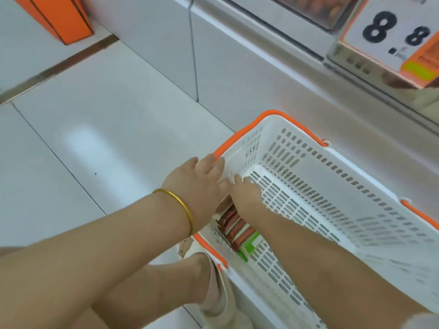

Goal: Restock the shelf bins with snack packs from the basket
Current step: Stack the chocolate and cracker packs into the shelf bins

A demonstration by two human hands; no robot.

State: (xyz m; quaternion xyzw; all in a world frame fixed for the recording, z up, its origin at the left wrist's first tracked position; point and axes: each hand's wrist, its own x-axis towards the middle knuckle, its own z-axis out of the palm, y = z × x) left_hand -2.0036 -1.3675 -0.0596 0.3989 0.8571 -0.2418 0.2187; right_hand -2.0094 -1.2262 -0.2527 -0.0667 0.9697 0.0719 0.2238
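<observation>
A white slotted basket (356,162) with orange handles stands on the floor against the shelf base. A row of brown-red snack packs (234,225) stands on edge against its near left wall, with a green and white pack (249,245) at the row's near end. My left hand (197,181), a gold bangle on its wrist, reaches over the basket's left rim with straight fingers, above the far end of the row. My right hand (245,193) is inside the basket, fingers stretched out along the right side of the packs. The far end of the row is hidden under both hands.
A clear shelf bin (316,10) with reddish goods sits at the top, beside a price sign (389,32) reading 8.8. White cabinet fronts run behind the basket. An orange box (59,17) is at top left. My shoe (218,288) stands on the floor beside the basket's near left corner.
</observation>
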